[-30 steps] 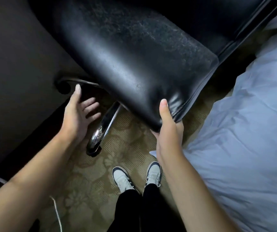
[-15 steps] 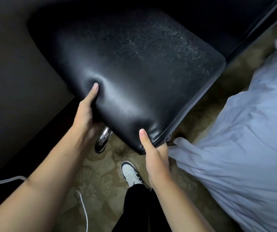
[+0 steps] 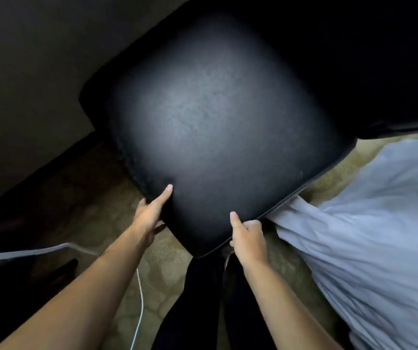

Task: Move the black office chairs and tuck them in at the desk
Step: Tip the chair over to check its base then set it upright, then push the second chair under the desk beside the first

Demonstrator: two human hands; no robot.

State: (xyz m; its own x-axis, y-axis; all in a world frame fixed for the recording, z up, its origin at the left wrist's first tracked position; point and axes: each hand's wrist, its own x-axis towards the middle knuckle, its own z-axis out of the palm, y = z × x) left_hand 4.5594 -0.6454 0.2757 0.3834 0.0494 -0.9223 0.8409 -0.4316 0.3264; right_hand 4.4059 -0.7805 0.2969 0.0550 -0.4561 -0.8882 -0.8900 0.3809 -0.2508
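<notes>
Head view: we grip the black padded leather office chair seat (image 3: 215, 137) at its near corner. Our left hand (image 3: 149, 215) clasps the left edge, thumb pressed on top, fingers curled underneath. Our right hand (image 3: 249, 238) pinches the right edge, thumb on top. Just right of that grip lies rumpled pale blue bedding (image 3: 366, 223); below our left arm, a thin white cable (image 3: 140, 294) crosses patterned beige carpet (image 3: 162, 271).

chair seat (image 3: 218, 127) – black | carpet (image 3: 167, 274) – tan, patterned | bedsheet (image 3: 369, 223) – pale blue-white | cable (image 3: 140, 306) – white
</notes>
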